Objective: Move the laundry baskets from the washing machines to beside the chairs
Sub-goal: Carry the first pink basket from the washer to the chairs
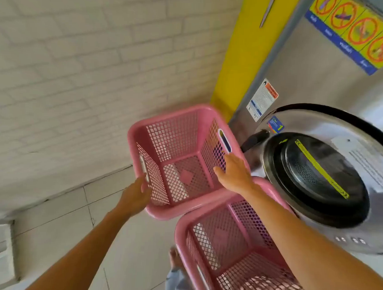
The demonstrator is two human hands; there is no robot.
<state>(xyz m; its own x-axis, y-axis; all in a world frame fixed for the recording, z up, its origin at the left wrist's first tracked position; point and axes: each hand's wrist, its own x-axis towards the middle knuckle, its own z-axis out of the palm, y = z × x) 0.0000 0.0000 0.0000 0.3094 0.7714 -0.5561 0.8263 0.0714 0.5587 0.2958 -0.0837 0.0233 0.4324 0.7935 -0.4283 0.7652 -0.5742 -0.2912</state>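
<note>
Head view looks down on two pink plastic laundry baskets with lattice sides and bases, both empty. The far basket (181, 159) stands on the pale tiled floor (59, 222) in the corner between a white brick wall (80, 65) and the washing machine (315, 171); a slot handle is cut into each long rim. The near basket (236, 250) stands just in front of it, their rims touching or nearly so, close against the machine's front.

The left hand (136, 197) is at the far basket's left rim beside the handle slot, fingers curled at the edge; whether its grip is closed on the rim I cannot tell. The right hand (233, 174) lies open and flat, fingers spread, on the far basket's right rim, holding nothing.

The machine is steel with a round dark glass door (315, 177) crossed by a yellow strip. A blue sticker (275, 125) by the door shows a "1". Above it is a white warning label (262, 99), its print too small to read, and a yellow and blue sign (351, 31) with red prohibition circles. A yellow panel (239, 59) runs between wall and machine.
</note>
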